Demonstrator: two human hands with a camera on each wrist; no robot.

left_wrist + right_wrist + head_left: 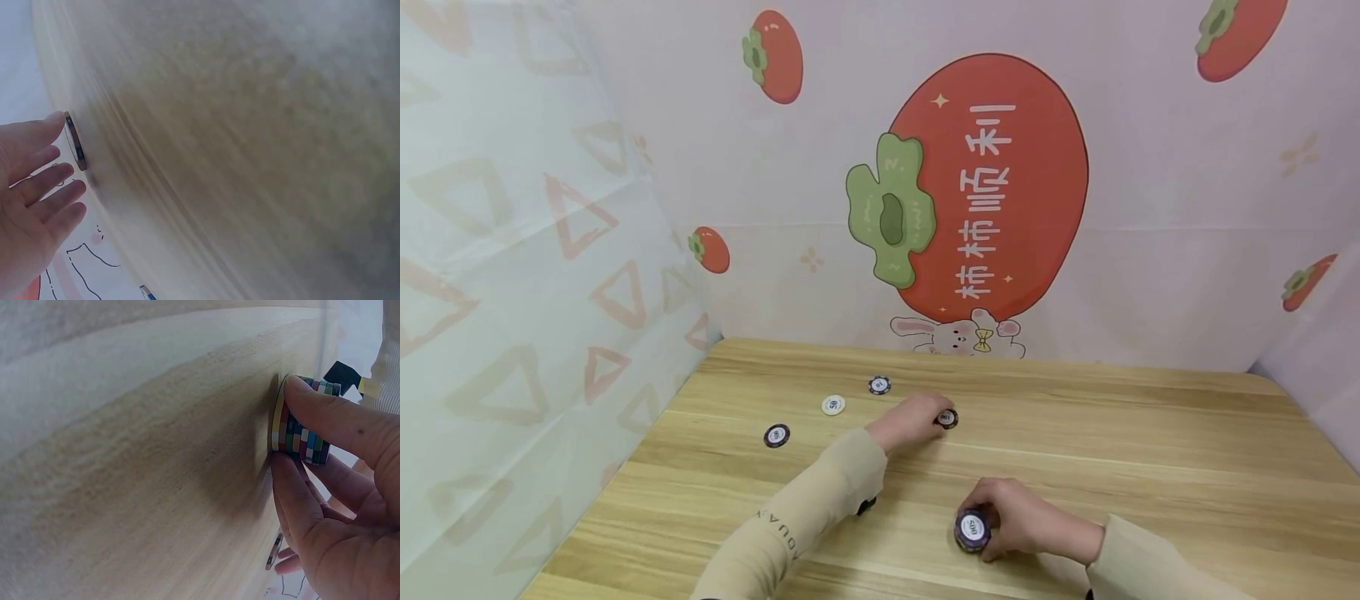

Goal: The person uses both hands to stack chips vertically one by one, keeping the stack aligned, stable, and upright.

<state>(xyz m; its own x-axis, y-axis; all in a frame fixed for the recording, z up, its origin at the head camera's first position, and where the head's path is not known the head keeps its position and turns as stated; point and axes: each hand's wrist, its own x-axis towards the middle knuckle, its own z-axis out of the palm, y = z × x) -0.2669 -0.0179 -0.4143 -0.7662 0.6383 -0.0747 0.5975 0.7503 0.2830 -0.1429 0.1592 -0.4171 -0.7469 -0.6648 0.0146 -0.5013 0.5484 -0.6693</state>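
Note:
My left hand (916, 418) reaches over the wooden table and holds a dark poker chip (948, 418) marked 100 by its edge. In the left wrist view this chip (75, 144) is seen edge-on, close over the wood, with the thumb at one end and the other fingers spread near it. My right hand (1022, 518) grips an upright stack of poker chips (973, 531) nearer the front, a dark chip marked 500 on top. Edges of many colours show along the stack (302, 440) in the right wrist view, between thumb and fingers.
Three single chips lie flat on the table (1112, 450), left of my left hand: a dark chip (777, 435), a white chip (833, 405) marked 50, and a blue-edged chip (880, 385) marked 10. Printed cloth walls (1150, 275) border the table at the back and sides.

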